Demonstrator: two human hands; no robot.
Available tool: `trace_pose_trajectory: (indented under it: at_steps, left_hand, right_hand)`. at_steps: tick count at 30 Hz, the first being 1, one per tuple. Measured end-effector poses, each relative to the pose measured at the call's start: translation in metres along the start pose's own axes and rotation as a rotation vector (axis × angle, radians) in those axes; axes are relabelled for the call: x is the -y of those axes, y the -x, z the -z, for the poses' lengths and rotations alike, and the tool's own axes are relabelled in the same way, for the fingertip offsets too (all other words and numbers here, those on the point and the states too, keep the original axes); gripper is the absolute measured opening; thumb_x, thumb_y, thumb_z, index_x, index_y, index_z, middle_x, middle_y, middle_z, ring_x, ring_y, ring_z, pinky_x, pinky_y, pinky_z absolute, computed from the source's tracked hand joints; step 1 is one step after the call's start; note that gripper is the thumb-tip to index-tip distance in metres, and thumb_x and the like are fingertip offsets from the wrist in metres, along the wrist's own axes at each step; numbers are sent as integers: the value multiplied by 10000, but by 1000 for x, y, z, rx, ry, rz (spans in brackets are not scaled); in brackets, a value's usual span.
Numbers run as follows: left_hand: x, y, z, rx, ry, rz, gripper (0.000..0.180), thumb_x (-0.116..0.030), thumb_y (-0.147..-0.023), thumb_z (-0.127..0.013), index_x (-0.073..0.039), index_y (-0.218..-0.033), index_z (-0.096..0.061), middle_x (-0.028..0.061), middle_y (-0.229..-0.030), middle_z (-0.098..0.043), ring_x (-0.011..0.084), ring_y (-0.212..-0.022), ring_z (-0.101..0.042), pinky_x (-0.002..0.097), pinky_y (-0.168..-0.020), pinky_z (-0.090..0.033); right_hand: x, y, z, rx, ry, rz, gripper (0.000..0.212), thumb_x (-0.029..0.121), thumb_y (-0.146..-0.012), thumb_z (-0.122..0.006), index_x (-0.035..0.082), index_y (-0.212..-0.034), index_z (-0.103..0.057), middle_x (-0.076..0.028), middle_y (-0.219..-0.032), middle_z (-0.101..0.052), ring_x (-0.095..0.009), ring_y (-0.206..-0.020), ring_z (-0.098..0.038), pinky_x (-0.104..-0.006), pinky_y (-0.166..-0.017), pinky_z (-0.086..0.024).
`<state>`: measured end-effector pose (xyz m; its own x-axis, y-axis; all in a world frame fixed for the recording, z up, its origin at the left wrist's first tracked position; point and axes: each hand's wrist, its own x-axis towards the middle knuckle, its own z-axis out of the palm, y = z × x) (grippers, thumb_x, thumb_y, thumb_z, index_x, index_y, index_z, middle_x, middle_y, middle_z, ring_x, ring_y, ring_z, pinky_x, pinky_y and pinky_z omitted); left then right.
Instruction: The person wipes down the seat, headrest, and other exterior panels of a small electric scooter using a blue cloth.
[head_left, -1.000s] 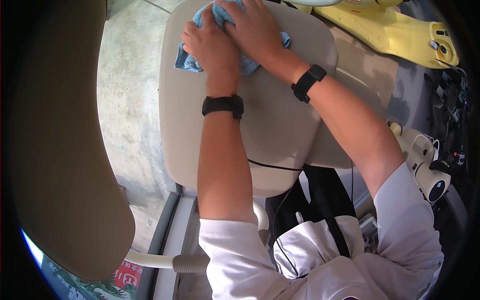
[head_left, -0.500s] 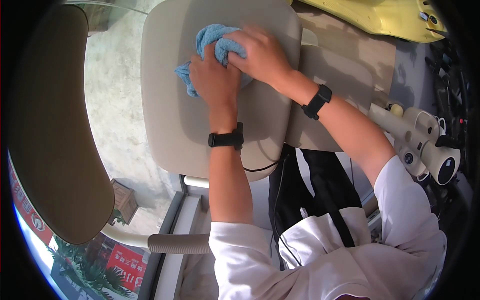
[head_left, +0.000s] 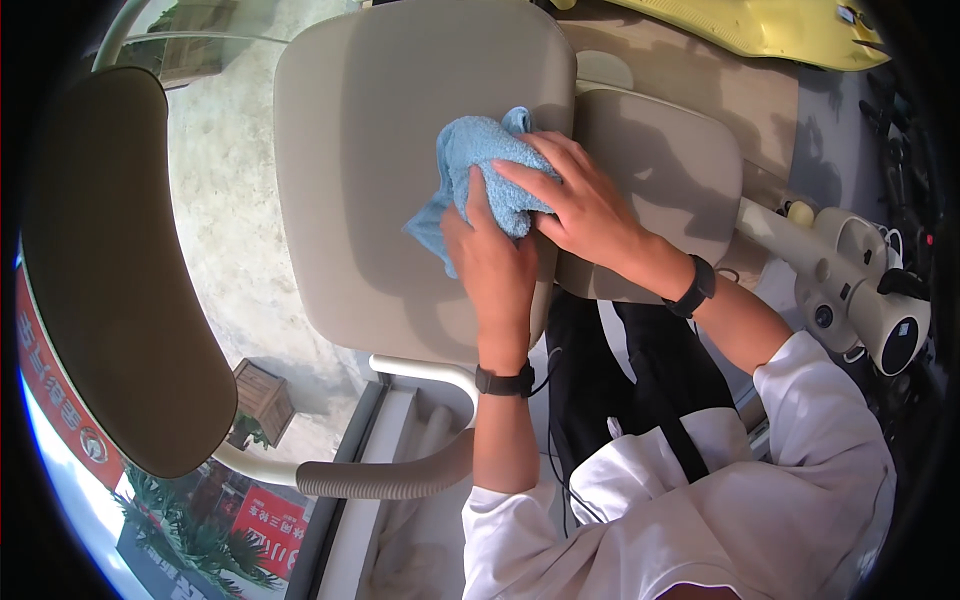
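- Head view, starting far left: a taupe curved padded backrest [head_left: 110,280] fills the edge, well apart from the action, with a ribbed grey hose [head_left: 385,478] curling below it.
- Next across, the beige rectangular padded seat cushion [head_left: 370,160] — and that's where the work is, a wiping step, by my reading.
- On the cushion's right half sits the light-blue terry cloth [head_left: 478,165], bunched up, one loose corner trailing down-left onto the pad.
- Left hand [head_left: 492,265] comes up from below, fingers [head_left: 478,200] curled together into the cloth's lower edge, clamped on it; black wristband on that wrist.
- Right hand [head_left: 580,205] lies over the cloth from the right, fingers [head_left: 530,180] spread a little and pressed down on top of the bundle.
- So the cloth is pinned between both hands and the cushion, its upper left part poking out beyond the fingertips.
- Next move, I'd judge, calls for steady downward pressure and both hands travelling together, or the bundle may roll.
- Further right: a smaller beige pad [head_left: 660,180], then a cream-coloured machine arm [head_left: 860,290].
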<state>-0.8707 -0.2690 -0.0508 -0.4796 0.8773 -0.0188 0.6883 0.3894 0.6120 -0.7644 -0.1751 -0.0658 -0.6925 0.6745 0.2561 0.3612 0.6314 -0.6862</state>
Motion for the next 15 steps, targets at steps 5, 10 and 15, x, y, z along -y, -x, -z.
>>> trace_pose_trajectory:
  at_steps: [5, 10, 15]
  left_hand:
    - [8, -37, -14, -121, 90, -27, 739, -1, -733, -734, -61, -1412, -448, 243, -1080, -550, 425, -986, -536, 467, -840, -468]
    - [-11, -112, -38, -152, 70, -114, 718, 19, -716, -716, -62, -1389, -478, 254, -1097, -550, 426, -989, -549, 472, -814, -476]
    - [-14, -151, -42, -125, 208, -104, 680, -119, -727, -722, -56, -1370, -508, 306, -1121, -583, 455, -1070, -562, 498, -946, -448]
  right_hand:
    - [-19, -26, -5, -45, 27, -1, 676, -71, -748, -637, 208, -1355, -542, -137, -1252, -537, -361, -1219, -494, -437, -985, -488]
    - [-57, -68, 4, -217, 75, -63, 682, -77, -745, -593, 224, -1354, -539, -147, -1187, -551, -364, -1128, -535, -448, -928, -504]
    - [-65, -107, 34, -94, 54, -68, 520, 19, -776, -589, 74, -1293, -563, -203, -1200, -587, -395, -1111, -571, -420, -951, -489]
